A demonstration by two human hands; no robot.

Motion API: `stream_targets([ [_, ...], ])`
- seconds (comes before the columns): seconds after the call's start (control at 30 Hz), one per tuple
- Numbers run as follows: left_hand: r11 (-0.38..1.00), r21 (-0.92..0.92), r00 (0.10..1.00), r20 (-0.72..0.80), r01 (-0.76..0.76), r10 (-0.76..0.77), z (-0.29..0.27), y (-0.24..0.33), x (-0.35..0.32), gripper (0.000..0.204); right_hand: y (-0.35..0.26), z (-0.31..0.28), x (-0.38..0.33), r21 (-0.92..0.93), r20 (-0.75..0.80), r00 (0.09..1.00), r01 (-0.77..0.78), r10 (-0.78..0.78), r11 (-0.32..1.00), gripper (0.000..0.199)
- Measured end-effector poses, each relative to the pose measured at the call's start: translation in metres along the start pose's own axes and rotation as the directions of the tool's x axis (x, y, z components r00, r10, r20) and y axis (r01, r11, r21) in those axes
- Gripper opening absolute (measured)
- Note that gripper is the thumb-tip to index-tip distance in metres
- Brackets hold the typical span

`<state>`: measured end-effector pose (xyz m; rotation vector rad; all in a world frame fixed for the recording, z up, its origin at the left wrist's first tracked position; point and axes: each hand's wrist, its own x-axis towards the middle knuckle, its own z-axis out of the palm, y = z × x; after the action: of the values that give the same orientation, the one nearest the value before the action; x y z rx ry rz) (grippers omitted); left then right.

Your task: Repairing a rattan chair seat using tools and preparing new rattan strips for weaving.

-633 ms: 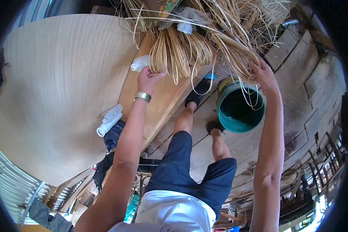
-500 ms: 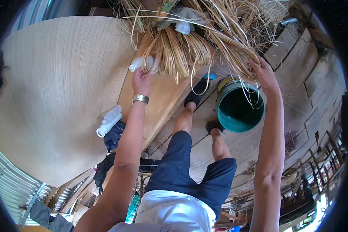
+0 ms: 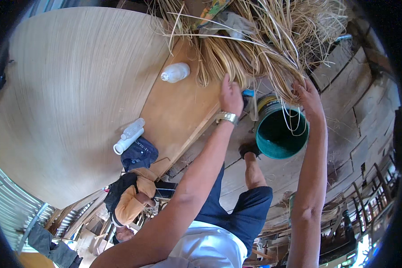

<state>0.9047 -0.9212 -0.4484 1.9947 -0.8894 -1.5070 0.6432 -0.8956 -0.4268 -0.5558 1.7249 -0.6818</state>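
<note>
A looped bundle of thin pale cane strips [image 3: 216,56] hangs over the near end of a wooden board. My left hand [image 3: 231,97], with a metal-band watch on its wrist, is at the bundle's lower end, its fingers curled against the strips and partly hidden. Farther right, my right hand [image 3: 307,100] is closed around a gathered hank of long cane strips [image 3: 283,73]. A few light loops from that hank dangle over the mouth of a green bucket [image 3: 277,154], which has dark insides.
A white bottle [image 3: 176,72] lies on the wooden board [image 3: 165,111]. Two more bottles [image 3: 129,135] and a dark cloth [image 3: 139,154] lie beside the large ribbed pale panel [image 3: 76,89]. Tangled cane [image 3: 321,31] covers the far right. A person in orange [image 3: 131,201] is at lower left.
My left hand has moved right, away from beside the white bottle, and the hanging strips sit farther right. My right hand stays on its hank. The person in orange has come into view.
</note>
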Motion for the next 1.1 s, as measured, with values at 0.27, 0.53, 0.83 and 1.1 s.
stream_targets([
  [0.27,0.965,0.258,0.936,-0.326,-0.050,0.135,-0.109,-0.084,0.077,0.042,-0.006,0.025,0.009,0.050,-0.011,0.999,0.040,-0.039,0.998,0.031],
  [0.53,0.607,0.788,0.931,-0.139,-0.103,0.338,-0.121,-0.089,0.108,0.045,-0.023,0.055,-0.010,0.117,-0.055,0.997,0.062,-0.056,0.991,0.032],
  [0.83,0.650,0.546,0.734,-0.091,-0.528,0.673,-0.151,-0.034,0.072,0.032,-0.007,0.047,-0.010,0.113,-0.024,1.000,0.011,-0.009,0.994,0.035],
  [1.1,0.679,0.486,0.821,0.166,-0.550,0.547,-0.173,0.018,0.072,0.044,-0.007,0.051,-0.007,0.109,-0.044,0.999,0.003,0.001,0.994,0.032],
])
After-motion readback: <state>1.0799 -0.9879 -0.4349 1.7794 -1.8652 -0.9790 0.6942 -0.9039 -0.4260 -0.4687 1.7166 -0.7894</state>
